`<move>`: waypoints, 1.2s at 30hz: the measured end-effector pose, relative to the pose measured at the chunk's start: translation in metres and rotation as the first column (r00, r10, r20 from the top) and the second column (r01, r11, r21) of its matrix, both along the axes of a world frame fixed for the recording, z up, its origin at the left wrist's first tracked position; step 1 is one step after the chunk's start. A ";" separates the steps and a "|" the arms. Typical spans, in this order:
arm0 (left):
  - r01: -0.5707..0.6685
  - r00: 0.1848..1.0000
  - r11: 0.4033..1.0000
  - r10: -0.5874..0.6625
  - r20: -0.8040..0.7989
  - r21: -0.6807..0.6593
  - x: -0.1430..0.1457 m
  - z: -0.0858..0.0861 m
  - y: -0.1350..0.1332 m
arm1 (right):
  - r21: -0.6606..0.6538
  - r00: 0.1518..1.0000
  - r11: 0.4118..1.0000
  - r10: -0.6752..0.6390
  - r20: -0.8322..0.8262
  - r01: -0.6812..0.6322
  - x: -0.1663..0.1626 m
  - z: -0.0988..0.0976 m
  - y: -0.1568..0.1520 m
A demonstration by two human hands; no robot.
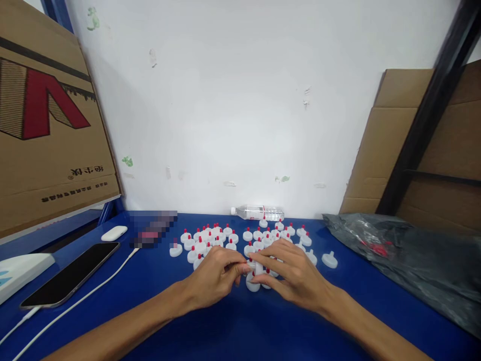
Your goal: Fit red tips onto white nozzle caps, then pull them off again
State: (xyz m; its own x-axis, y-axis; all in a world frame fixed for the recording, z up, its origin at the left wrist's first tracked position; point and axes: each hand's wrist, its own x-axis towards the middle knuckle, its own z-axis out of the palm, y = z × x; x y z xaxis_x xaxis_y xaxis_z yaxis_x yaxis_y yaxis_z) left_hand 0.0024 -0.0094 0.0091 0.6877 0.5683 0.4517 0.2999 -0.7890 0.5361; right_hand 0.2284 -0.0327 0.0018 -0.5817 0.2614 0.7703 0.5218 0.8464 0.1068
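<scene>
Several white round caps with red tips (210, 237) stand in a cluster on the blue table (240, 326). My left hand (215, 277) and my right hand (291, 275) meet at the near edge of the cluster. Both pinch the same white cap (254, 266) between their fingertips, fingers curled around it. More caps lie right under my hands, partly hidden. One plain white cap (329, 259) sits apart on the right and another (175, 249) on the left.
A phone (71, 275) on a white cable (75, 306) lies at left beside a white earbud case (113, 233). A clear water bottle (257, 212) lies by the wall. A grey plastic bag (409, 255) fills the right. Cardboard (48, 115) leans at both sides.
</scene>
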 end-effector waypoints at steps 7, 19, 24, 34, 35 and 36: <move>-0.079 0.997 0.990 0.080 -0.011 0.118 0.000 -0.006 0.000 | 0.010 0.998 1.000 -0.027 0.057 0.026 0.001 0.005 0.001; -0.163 0.863 0.854 0.366 -0.348 0.494 -0.003 -0.002 0.005 | -0.034 0.962 0.965 -0.256 0.098 0.261 0.029 0.024 0.014; -0.192 0.725 0.794 0.511 -0.462 0.576 -0.009 0.005 0.014 | -0.042 0.830 0.829 -0.557 0.040 0.558 0.077 0.035 0.030; -0.313 0.617 0.764 0.615 -0.492 0.564 -0.008 0.002 0.014 | -0.349 0.457 0.339 -0.819 0.347 0.873 0.141 0.035 0.041; -0.309 0.612 0.770 0.611 -0.503 0.558 -0.008 0.002 0.013 | -0.382 0.465 0.323 -0.800 0.379 0.866 0.146 0.034 0.043; -0.306 0.606 0.776 0.606 -0.515 0.552 -0.007 0.002 0.012 | -0.419 0.487 0.314 -0.770 0.413 0.852 0.150 0.032 0.044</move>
